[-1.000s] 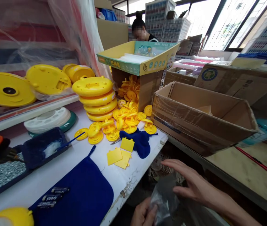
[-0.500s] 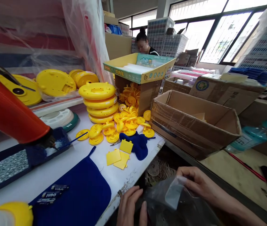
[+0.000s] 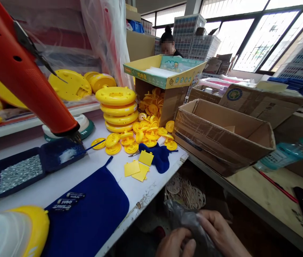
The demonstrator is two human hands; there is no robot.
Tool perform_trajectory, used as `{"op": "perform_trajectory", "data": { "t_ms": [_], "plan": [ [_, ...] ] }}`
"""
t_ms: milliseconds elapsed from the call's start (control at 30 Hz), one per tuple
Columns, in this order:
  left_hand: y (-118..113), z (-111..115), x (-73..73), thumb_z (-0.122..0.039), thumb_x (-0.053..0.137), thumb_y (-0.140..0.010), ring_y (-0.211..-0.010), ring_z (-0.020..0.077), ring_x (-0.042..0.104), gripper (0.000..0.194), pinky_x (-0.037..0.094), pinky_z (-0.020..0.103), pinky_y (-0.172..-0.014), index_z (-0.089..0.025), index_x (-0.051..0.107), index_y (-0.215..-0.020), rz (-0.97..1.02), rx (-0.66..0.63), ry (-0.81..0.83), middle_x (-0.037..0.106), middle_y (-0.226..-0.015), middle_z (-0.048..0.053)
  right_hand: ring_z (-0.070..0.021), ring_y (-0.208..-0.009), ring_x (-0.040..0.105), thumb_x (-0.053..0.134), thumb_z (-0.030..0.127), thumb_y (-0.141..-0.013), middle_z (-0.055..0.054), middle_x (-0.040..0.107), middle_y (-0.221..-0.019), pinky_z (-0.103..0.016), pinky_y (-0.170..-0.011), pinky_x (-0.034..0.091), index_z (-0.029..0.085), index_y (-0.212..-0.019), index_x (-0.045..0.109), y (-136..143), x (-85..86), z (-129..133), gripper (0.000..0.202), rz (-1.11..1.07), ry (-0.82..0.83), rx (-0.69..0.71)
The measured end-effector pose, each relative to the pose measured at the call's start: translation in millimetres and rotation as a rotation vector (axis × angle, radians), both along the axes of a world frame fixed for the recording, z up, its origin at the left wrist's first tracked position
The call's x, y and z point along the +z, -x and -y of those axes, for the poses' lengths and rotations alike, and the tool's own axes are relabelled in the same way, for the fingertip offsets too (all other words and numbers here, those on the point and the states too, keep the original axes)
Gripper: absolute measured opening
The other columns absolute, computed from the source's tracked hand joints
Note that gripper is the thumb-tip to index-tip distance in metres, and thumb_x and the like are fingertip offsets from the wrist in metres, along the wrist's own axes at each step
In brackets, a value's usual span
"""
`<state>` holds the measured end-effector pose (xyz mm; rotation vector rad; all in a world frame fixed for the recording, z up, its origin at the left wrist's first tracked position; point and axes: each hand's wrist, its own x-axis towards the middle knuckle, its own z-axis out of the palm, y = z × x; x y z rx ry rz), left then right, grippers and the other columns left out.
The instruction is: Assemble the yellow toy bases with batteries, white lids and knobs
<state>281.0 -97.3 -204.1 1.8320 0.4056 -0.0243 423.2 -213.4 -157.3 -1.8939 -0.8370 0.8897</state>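
Both hands on the translucent grey thin-plastic bag (image 3: 184, 218), just off the near edge of the white-topped bench (image 3: 147, 194).
Left hand (image 3: 176, 243): fingers curled narrow against the bag. Right hand (image 3: 217, 226): thumb and fingers closed on its upper side. Beyond the left fingers, on the bench: flat square yellow plastic covers (image 3: 132, 168) by a dark-blue cloth pouch (image 3: 162, 160). Left of the fingers: flat dark-blue fabric piece (image 3: 92, 210), small black-and-silver batteries (image 3: 66, 202) on it.
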Motion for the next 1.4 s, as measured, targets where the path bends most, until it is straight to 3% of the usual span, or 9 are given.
{"op": "perform_trajectory", "data": {
  "t_ms": [200, 433, 567, 700, 833, 967, 1100, 1267, 1400],
  "plan": [
    [-14.3, 9.4, 2.8, -0.046, 0.054, -0.083, -0.080, 0.0208, 0.061, 0.040, 0.047, 0.027, -0.072, -0.013, 0.068, -0.101, 0.159, 0.112, 0.220, 0.070, -0.087, 0.008, -0.0158, -0.069, 0.043, 0.053, 0.065, -0.084, 0.000, 0.047, -0.072, -0.025, -0.065, 0.039, 0.020, -0.073, 0.049, 15.3, 1.5, 5.9, 0.047, -0.183, -0.057, 0.105],
    [-5.5, -7.7, 12.4, -0.028, 0.060, -0.080, -0.059, 0.0121, 0.050, 0.017, 0.035, 0.022, -0.057, -0.016, 0.060, -0.068, 0.051, 0.085, 0.103, 0.057, -0.062, -0.002, -0.0083, -0.050, 0.032, 0.059, 0.061, -0.084, 0.006, 0.039, -0.054, -0.021, -0.049, 0.026, 0.017, -0.063, 0.051, -4.0, 7.4, 11.8, 0.049, -0.187, -0.094, -0.029],
    [10.5, -15.8, -9.9, -0.010, 0.057, -0.070, -0.063, 0.0186, 0.060, 0.011, 0.038, 0.026, -0.060, -0.017, 0.062, -0.064, -0.130, 0.034, -0.072, 0.063, -0.062, 0.002, -0.0114, -0.060, 0.050, 0.071, 0.054, -0.079, 0.002, 0.056, -0.065, -0.024, -0.062, 0.044, 0.017, -0.071, 0.057, -14.0, 24.1, 9.7, 0.040, -0.542, -0.257, -0.346],
    [25.8, -24.3, -13.1, -0.006, 0.053, -0.068, -0.084, 0.0295, 0.067, 0.024, 0.048, 0.037, -0.076, -0.017, 0.070, -0.082, -0.260, 0.051, -0.197, 0.072, -0.084, 0.010, -0.0048, -0.044, 0.029, 0.080, 0.048, -0.072, 0.010, 0.036, -0.054, -0.018, -0.046, 0.037, 0.019, -0.069, 0.053, -15.4, 28.8, 7.3, 0.040, -0.783, -0.406, -0.559],
    [18.7, -17.1, 30.7, -0.020, 0.058, -0.074, -0.124, 0.0296, 0.052, 0.065, 0.042, 0.038, -0.103, -0.018, 0.047, -0.138, -0.123, 0.122, -0.158, 0.053, -0.140, 0.014, -0.0044, -0.040, 0.017, 0.066, 0.054, -0.084, 0.012, 0.029, -0.048, -0.016, -0.038, 0.024, 0.020, -0.072, 0.052, 3.4, 27.5, -4.7, 0.039, -0.601, -0.316, -0.444],
    [-6.6, -1.4, 62.6, -0.022, 0.061, -0.068, -0.137, 0.0316, 0.039, 0.085, 0.032, 0.042, -0.113, -0.013, 0.033, -0.148, -0.036, 0.152, -0.146, 0.043, -0.149, 0.014, -0.0066, -0.044, 0.030, 0.055, 0.057, -0.090, 0.007, 0.039, -0.052, -0.020, -0.044, 0.026, 0.019, -0.070, 0.052, 27.5, 32.5, -15.6, 0.042, -0.293, -0.192, -0.153],
    [-9.5, -14.6, 53.6, -0.010, 0.044, -0.077, -0.110, 0.0271, 0.062, 0.054, 0.047, 0.039, -0.095, -0.016, 0.055, -0.129, -0.096, 0.200, -0.258, 0.067, -0.116, 0.012, -0.0106, -0.055, 0.036, 0.049, 0.055, -0.092, 0.004, 0.042, -0.060, -0.022, -0.053, 0.031, 0.019, -0.067, 0.055, 16.4, 43.5, -2.9, 0.044, 0.002, -0.132, 0.021],
    [20.1, -41.1, 32.4, 0.000, 0.038, -0.077, -0.104, 0.0273, 0.064, 0.046, 0.048, 0.039, -0.089, -0.015, 0.065, -0.110, -0.151, 0.228, -0.313, 0.065, -0.110, 0.013, -0.0115, -0.056, 0.032, 0.050, 0.058, -0.090, 0.003, 0.039, -0.061, -0.024, -0.052, 0.028, 0.019, -0.065, 0.054, -17.7, 47.6, 21.9, 0.046, 0.045, -0.032, -0.038],
    [20.0, -35.4, 17.8, 0.004, 0.044, -0.071, -0.101, 0.0242, 0.064, 0.047, 0.048, 0.033, -0.086, -0.018, 0.068, -0.105, -0.125, 0.203, -0.322, 0.066, -0.108, 0.010, -0.0104, -0.055, 0.028, 0.051, 0.058, -0.089, 0.005, 0.034, -0.059, -0.025, -0.052, 0.025, 0.019, -0.066, 0.052, -14.2, 34.4, 15.1, 0.046, -0.063, -0.041, 0.028]
  ]
}}
